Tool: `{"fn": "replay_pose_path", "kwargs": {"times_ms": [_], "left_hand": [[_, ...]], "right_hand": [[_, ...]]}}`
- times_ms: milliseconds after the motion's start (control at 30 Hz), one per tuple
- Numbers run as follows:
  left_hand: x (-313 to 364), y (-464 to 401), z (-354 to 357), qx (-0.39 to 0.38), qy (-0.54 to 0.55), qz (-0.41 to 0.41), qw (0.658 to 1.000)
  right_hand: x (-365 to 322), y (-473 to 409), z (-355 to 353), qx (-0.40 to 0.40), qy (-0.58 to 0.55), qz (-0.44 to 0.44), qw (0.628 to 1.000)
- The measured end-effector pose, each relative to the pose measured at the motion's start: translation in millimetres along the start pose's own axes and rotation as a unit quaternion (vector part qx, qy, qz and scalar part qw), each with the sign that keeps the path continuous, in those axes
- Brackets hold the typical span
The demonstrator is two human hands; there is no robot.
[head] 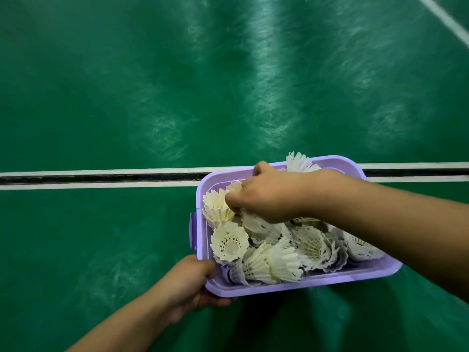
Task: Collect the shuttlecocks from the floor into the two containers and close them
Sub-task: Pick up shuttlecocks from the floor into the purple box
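A purple plastic container (330, 280) without a lid is held above the green floor, at the lower centre-right of the head view. It is full of several white shuttlecocks (269, 262). My left hand (193, 283) grips the container's near left corner, thumb over the rim. My right hand (266, 196) reaches in from the right over the far left part of the container. Its curled fingers pinch a white shuttlecock (234, 188) among the others. One shuttlecock (297, 161) sticks up over the far rim.
Green court floor (152, 85) fills the view, with glare patches. A white-black-white line (101, 177) crosses it left to right behind the container. Another white line (446, 19) runs at the top right. No loose shuttlecocks or second container are in view.
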State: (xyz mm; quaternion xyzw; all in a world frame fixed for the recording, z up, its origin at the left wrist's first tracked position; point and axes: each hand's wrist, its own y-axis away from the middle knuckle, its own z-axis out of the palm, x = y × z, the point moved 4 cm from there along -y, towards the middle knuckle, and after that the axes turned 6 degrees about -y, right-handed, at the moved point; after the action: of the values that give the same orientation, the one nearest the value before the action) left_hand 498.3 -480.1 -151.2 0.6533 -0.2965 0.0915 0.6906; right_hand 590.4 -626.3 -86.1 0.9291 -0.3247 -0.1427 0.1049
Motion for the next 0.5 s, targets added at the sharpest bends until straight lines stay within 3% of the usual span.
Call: {"fn": "replay_pose_path", "kwargs": {"times_ms": [100, 167, 200, 267, 333, 400, 433, 500], "left_hand": [[-0.7, -0.8, 0.5, 0.004, -0.001, -0.009, 1.000], [-1.4, -0.1, 0.8, 0.007, -0.003, -0.015, 1.000], [-1.3, -0.5, -0.2, 0.012, -0.002, -0.015, 1.000], [-0.7, 1.2, -5.2, 0.023, -0.006, -0.015, 1.000], [0.5, 3.0, -10.3, 0.039, -0.010, -0.016, 0.999], [1.3, 9.6, -19.4, 0.073, -0.022, -0.017, 0.997], [2.6, 13.3, -24.6, 0.094, -0.033, -0.020, 0.995], [4.1, 21.1, -37.4, 0.136, -0.045, -0.032, 0.989]], "right_hand": [[-10.0, -12.3, 19.7, -0.098, -0.004, 0.003, 0.995], [-18.0, -18.9, 27.2, -0.101, 0.043, 0.002, 0.994], [-21.3, -20.5, 25.9, -0.048, 0.063, -0.013, 0.997], [-22.2, -8.4, 6.3, 0.175, 0.045, -0.049, 0.982], [2.8, 31.0, -18.3, 0.393, -0.016, -0.020, 0.919], [49.8, 78.7, -24.2, 0.471, -0.067, 0.118, 0.872], [78.3, 103.1, -17.3, 0.450, -0.076, 0.231, 0.859], [135.6, 153.4, 28.3, 0.296, -0.083, 0.474, 0.825]]}}
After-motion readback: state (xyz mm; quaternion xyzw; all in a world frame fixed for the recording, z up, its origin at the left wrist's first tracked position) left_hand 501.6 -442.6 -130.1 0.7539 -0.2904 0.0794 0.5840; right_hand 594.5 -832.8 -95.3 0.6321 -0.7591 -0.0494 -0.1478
